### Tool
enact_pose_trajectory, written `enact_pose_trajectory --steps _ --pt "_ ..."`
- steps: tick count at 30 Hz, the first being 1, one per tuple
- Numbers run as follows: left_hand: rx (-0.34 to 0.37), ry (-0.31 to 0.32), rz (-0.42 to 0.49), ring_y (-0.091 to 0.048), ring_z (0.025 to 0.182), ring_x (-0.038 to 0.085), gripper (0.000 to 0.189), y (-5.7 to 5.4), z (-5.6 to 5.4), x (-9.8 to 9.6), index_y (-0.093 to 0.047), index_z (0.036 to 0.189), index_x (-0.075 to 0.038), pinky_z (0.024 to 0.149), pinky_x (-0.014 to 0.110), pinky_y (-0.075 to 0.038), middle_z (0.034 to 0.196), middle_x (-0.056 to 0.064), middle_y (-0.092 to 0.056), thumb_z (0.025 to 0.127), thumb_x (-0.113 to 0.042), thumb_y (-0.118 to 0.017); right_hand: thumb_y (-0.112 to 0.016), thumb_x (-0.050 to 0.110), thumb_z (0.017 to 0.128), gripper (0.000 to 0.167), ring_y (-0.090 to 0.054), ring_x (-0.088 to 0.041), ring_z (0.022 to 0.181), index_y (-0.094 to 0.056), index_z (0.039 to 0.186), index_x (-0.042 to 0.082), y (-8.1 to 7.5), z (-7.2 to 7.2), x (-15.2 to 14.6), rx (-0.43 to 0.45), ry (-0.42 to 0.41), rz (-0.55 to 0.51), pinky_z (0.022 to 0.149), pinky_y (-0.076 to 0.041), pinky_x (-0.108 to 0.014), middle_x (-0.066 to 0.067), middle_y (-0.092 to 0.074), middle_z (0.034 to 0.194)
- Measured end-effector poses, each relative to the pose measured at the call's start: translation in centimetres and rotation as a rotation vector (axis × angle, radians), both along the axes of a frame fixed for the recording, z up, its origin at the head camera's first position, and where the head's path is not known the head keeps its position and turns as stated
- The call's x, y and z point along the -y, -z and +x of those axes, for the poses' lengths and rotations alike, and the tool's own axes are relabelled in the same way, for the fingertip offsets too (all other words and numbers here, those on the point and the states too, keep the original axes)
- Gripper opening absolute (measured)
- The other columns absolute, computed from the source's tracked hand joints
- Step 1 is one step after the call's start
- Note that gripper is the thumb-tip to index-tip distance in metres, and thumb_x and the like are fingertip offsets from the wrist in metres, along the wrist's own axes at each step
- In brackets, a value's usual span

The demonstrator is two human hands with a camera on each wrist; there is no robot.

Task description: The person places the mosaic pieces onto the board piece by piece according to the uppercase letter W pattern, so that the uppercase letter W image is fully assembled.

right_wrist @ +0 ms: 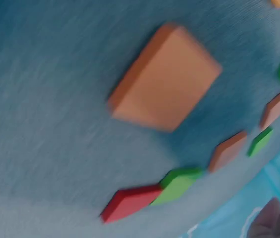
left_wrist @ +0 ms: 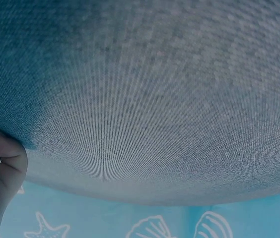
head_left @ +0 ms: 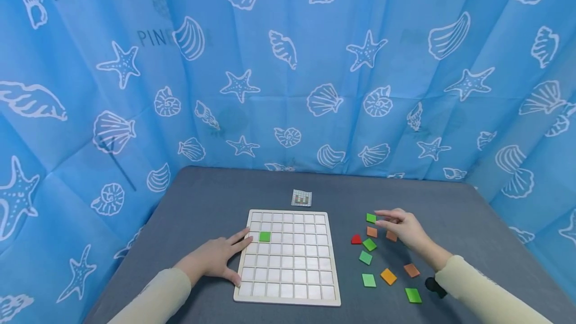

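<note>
In the head view, a cream grid board (head_left: 287, 299) lies on the table with one green tile (head_left: 265, 236) in a cell near its upper left. My left hand (head_left: 220, 256) rests at the board's left edge, fingers spread and thumb near the lower corner. The right hand (head_left: 402, 226) hovers over loose tiles, thumb and forefinger apart. Its fingertips come right up to a green tile (head_left: 371, 218), which the right wrist view shows flat on the table, away from the fingers (right_wrist: 269, 218). A red tile and a green tile (right_wrist: 179, 183) there are hidden from the head view.
Several loose tiles lie right of the board, among them a red tile (head_left: 356, 239), a yellow-orange tile (head_left: 388, 276) and a brown-orange tile (head_left: 411, 270). A small patterned card (head_left: 301, 198) is behind the board. A black object (head_left: 434, 286) sits by the right sleeve. A blue curtain (head_left: 288, 64) surrounds the table.
</note>
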State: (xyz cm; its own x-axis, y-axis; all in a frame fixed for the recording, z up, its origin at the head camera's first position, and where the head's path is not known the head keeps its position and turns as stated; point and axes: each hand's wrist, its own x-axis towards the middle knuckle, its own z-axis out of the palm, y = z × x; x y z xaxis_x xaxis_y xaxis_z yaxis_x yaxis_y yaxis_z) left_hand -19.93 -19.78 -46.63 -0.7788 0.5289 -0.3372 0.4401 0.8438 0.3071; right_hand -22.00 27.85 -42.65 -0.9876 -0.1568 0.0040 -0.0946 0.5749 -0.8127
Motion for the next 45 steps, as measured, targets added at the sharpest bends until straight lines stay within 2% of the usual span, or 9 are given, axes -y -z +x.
enact_pose_trajectory --steps 3,6,10,15,20,26,30,37,45 --pt "0.002 -0.005 -0.003 -0.042 0.13 0.043 0.105 0.0 0.0 0.0 -0.027 0.156 -0.025 0.097 0.055 -0.04 0.163 -0.004 -0.011 0.07 -0.068 -0.07 -0.069 0.016 0.091 0.041 -0.046 -0.025 0.088 -0.062 0.125 -0.006 0.6 -0.4 -0.6 -0.074 -0.033 0.077 0.068 -0.042 -0.036 -0.012 -0.054 0.098" --pt "-0.002 -0.006 -0.009 -0.043 0.13 0.043 0.105 0.0 0.1 -0.1 -0.027 0.155 -0.025 0.097 0.055 -0.04 0.163 -0.004 -0.011 0.07 -0.069 -0.07 -0.071 0.016 0.09 0.038 -0.047 -0.027 0.093 -0.065 0.122 -0.005 1.2 -0.8 -1.2 -0.128 -0.061 0.143 0.076 -0.043 -0.039 -0.012 -0.055 0.098" --pt "-0.014 -0.002 -0.017 -0.044 0.129 0.043 0.106 0.2 0.1 0.0 -0.027 0.155 -0.025 0.096 0.055 -0.041 0.163 -0.004 -0.011 0.07 -0.07 -0.069 -0.074 0.018 0.087 0.04 -0.045 -0.031 0.098 -0.067 0.12 -0.002 1.9 -1.2 -1.7 -0.148 -0.1 0.202 0.074 -0.041 -0.041 -0.015 -0.055 0.104" --pt "-0.039 0.012 -0.02 -0.045 0.128 0.042 0.106 0.5 0.0 0.0 -0.027 0.156 -0.025 0.096 0.054 -0.041 0.163 -0.003 -0.012 0.069 -0.071 -0.068 -0.077 0.019 0.084 0.039 -0.043 -0.031 0.097 -0.07 0.118 0.001 2.3 -1.7 -2.2 -0.189 -0.138 0.275 0.071 -0.038 -0.039 -0.012 -0.054 0.106" --pt "-0.036 0.011 -0.015 -0.045 0.128 0.042 0.107 0.5 0.1 0.1 -0.027 0.156 -0.024 0.096 0.054 -0.041 0.163 -0.003 -0.012 0.069 -0.072 -0.068 -0.077 0.021 0.083 0.04 -0.044 -0.03 0.094 -0.07 0.116 0.001 2.6 -2.3 -2.5 -0.168 -0.176 0.337 0.071 -0.038 -0.04 -0.012 -0.054 0.105" --pt "-0.035 0.011 -0.008 -0.045 0.128 0.041 0.106 0.6 -0.1 0.3 -0.026 0.156 -0.025 0.095 0.054 -0.041 0.163 -0.004 -0.011 0.069 -0.072 -0.067 -0.078 0.026 0.082 0.043 -0.044 -0.034 0.098 -0.07 0.118 0.003 3.1 -2.7 -2.6 -0.095 -0.218 0.367 0.075 -0.039 -0.045 -0.014 -0.053 0.11" --pt "-0.031 0.021 -0.007 -0.045 0.129 0.042 0.107 1.0 -0.3 0.3 -0.025 0.156 -0.027 0.096 0.054 -0.041 0.163 -0.005 -0.011 0.069 -0.073 -0.067 -0.079 0.028 0.081 0.044 -0.044 -0.029 0.093 -0.07 0.118 0.005 3.4 -2.6 -2.8 -0.066 -0.239 0.376 0.072 -0.038 -0.041 -0.011 -0.054 0.105" --pt "-0.057 0.043 -0.014 -0.044 0.129 0.041 0.107 1.3 -0.8 0.1 -0.024 0.156 -0.026 0.096 0.053 -0.041 0.163 -0.004 -0.011 0.07 -0.073 -0.066 -0.079 0.025 0.081 0.041 -0.044 -0.025 0.087 -0.072 0.115 0.004 3.7 -2.4 -2.7 -0.08 -0.213 0.409 0.069 -0.037 -0.037 -0.009 -0.055 0.101" --pt "-0.049 0.029 -0.013 -0.045 0.128 0.043 0.105 0.5 0.0 0.1 -0.027 0.156 -0.024 0.096 0.054 -0.041 0.163 -0.002 -0.012 0.071 -0.07 -0.068 -0.08 0.021 0.08 0.036 -0.038 -0.022 0.081 -0.074 0.111 0.004 3.5 -2.4 -1.9 -0.1 -0.211 0.428 0.065 -0.033 -0.035 -0.006 -0.052 0.095"
